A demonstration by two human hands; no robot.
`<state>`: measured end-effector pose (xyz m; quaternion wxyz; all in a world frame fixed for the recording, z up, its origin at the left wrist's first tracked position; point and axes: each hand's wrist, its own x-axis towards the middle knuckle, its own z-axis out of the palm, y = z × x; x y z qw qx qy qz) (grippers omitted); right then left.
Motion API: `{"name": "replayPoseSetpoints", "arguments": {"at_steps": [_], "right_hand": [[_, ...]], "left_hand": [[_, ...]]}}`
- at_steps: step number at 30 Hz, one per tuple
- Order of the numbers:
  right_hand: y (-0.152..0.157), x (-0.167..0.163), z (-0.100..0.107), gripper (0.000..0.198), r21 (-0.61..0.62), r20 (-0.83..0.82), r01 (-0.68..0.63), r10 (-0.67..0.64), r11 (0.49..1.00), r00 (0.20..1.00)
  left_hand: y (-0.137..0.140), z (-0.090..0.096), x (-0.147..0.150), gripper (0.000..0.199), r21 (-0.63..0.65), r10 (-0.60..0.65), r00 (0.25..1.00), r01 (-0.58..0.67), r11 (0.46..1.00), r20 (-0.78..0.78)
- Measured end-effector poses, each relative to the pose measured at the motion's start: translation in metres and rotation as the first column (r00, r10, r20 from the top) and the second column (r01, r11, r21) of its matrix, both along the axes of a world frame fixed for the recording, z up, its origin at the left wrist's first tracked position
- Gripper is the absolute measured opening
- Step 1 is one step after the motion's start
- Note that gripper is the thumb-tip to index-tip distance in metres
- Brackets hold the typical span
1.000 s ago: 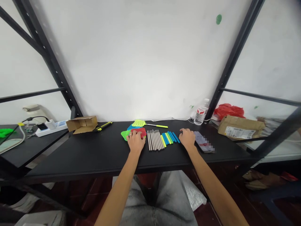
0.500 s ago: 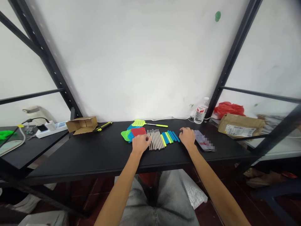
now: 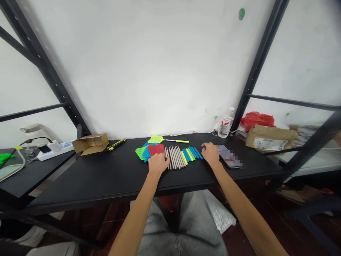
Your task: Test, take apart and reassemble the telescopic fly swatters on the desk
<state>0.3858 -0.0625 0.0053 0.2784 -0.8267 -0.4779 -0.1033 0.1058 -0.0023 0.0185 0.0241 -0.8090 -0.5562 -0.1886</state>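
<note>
My left hand [image 3: 158, 163] rests on the table at the left end of a row of metal rods [image 3: 175, 157], in front of the red fly swatter head [image 3: 156, 149]. Its fingers look loosely bent and partly hidden, with the thumb against the nearest rod. Green [image 3: 140, 153] and blue swatter heads [image 3: 146, 155] lie beneath and beside the red one. Right of the rods sit several yellow and blue handles [image 3: 192, 154], side by side. My right hand [image 3: 210, 153] lies past the last blue handle, fingers apart and holding nothing. Behind the rods lies a whole yellow fly swatter [image 3: 157, 139].
A phone [image 3: 228, 156] lies beside my right hand, with a water bottle [image 3: 226, 123] behind it. An open cardboard box [image 3: 90, 144] and a yellow-black utility knife [image 3: 116, 144] are at the left. A taped parcel [image 3: 271, 138] and red plastic bag [image 3: 257, 120] stand at the right.
The view has shifted slightly. Both hands keep their places at the two ends of the row, and the rods and handles lie as before.
</note>
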Motion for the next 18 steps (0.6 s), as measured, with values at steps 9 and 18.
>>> {"name": "replayPoseSetpoints", "arguments": {"at_steps": [9, 18], "right_hand": [[-0.001, 0.002, -0.001, 0.029, -0.065, -0.026, 0.013, -0.014, 0.998, 1.000], [0.006, 0.007, -0.008, 0.033, -0.014, -0.035, -0.122, 0.121, 0.992, 0.992]], "left_hand": [[0.002, 0.001, -0.001, 0.030, -0.058, -0.030, 0.999, 0.032, 0.998, 0.022], [0.003, -0.002, -0.002, 0.028, -0.073, -0.079, 0.996, 0.082, 0.994, 0.043]]}}
